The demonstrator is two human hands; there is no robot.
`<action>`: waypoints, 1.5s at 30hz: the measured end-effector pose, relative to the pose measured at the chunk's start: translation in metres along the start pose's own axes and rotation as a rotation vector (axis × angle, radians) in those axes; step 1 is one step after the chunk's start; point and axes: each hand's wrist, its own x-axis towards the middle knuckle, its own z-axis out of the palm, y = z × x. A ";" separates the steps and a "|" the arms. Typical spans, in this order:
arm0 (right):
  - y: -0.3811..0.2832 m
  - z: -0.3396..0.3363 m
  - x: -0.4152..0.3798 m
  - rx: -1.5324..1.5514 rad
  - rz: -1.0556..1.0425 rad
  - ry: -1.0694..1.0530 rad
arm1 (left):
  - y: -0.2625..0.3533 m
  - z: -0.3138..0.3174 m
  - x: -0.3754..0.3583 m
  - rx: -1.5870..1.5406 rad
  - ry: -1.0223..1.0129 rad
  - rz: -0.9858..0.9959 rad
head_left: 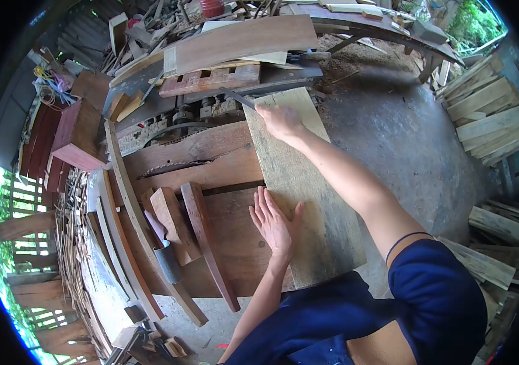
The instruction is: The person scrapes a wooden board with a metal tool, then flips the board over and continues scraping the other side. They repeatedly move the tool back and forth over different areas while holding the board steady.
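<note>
A wide, rough pale board (296, 176) lies lengthwise in front of me on the wooden bench top. My left hand (274, 224) is open, its fingers stretched out flat across the board's left edge, with the thumb on the board. Toward the far end, my right hand (279, 121) is closed around a dark, narrow, blade-like tool (239, 98). This tool points left past the board's far left corner; its handle is hidden in my fist.
A saw blade (177, 167) pokes through a slot in the bench top (235, 152). Left of the board lie a dark reddish bar (207, 243), a wooden block (174, 222), a hatchet-like tool (167, 261) and long strips (134, 213). Planks (487, 115) lean at right.
</note>
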 end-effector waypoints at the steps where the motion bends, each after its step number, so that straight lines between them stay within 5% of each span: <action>1: 0.002 -0.001 -0.005 -0.050 -0.025 0.001 | 0.002 0.000 -0.002 -0.022 -0.002 -0.003; 8: 0.001 -0.017 -0.080 -0.085 -0.083 -0.104 | 0.001 0.003 -0.003 -0.004 0.009 0.009; 12: 0.004 -0.011 0.008 -0.042 -0.013 -0.034 | 0.001 0.004 -0.002 0.009 -0.001 0.020; 15: 0.009 -0.013 0.003 -0.029 0.002 -0.023 | -0.002 0.006 -0.005 0.024 0.002 0.029; 22: 0.024 -0.050 -0.218 -0.122 -0.167 -0.134 | -0.001 0.006 -0.003 0.026 0.006 0.031; 25: 0.028 -0.056 -0.223 -0.150 -0.149 -0.190 | 0.001 0.004 -0.002 0.012 0.004 0.028; 26: 0.035 -0.037 -0.208 -0.079 -0.178 -0.008 | 0.001 0.004 -0.002 0.016 -0.005 0.041; 30: 0.046 -0.012 -0.110 0.064 -0.043 0.054 | 0.001 0.004 -0.004 0.039 -0.020 0.017; 38: 0.038 -0.043 -0.223 -0.089 -0.157 0.049 | 0.000 0.007 -0.002 0.054 -0.011 0.014; 41: 0.052 -0.017 -0.178 0.044 -0.169 0.140 | 0.001 0.007 -0.002 0.056 -0.013 0.010; 45: 0.049 -0.027 -0.097 -0.010 -0.058 0.000 | 0.000 0.008 -0.004 0.054 -0.011 0.011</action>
